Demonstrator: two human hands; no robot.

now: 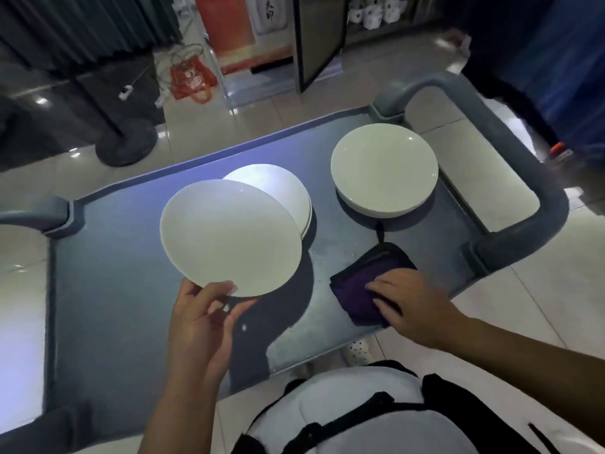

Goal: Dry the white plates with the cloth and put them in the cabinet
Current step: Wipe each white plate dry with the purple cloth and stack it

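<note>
My left hand point(203, 317) grips the near rim of a white plate point(229, 235), held tilted above the grey cart top point(108, 290). Behind it a short stack of white plates point(288, 188) rests on the cart, partly hidden by the held plate. A second stack of white plates point(384, 168) sits further right. My right hand point(409, 304) lies on a folded purple cloth point(363, 290) near the cart's front right edge, fingers curled over it.
The cart has a grey handle loop point(510, 152) on the right and a raised rim. Beyond it stand a cabinet with an open dark-framed door point(322, 40), an orange bag point(193, 78) and a round stand base point(126, 144) on the tiled floor.
</note>
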